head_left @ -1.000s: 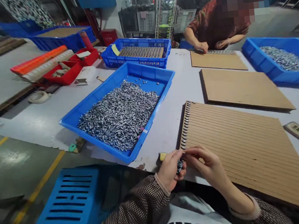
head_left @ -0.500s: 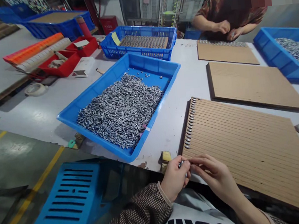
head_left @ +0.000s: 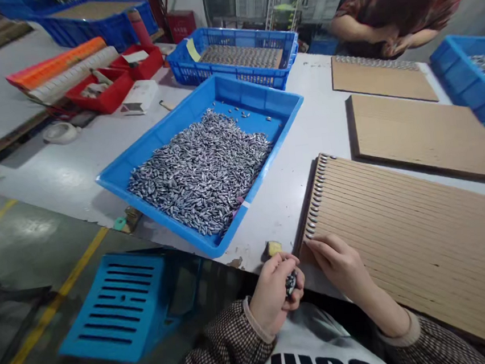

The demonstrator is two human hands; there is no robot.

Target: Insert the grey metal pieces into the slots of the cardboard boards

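Grey table (head_left: 331, 122) | 3 brown boards (head_left: 402, 235) | left hand (head_left: 273, 296) grip clutches metal pieces (head_left: 291, 283) | right hand (head_left: 340, 264) grip unclear

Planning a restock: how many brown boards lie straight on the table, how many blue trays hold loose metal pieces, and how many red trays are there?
Brown boards: 3 (grooved board, plain board, far board)
Blue trays of metal pieces: 2 (middle tray, right tray)
Red trays: 2 (near red tray, far red tray)
Total: 7
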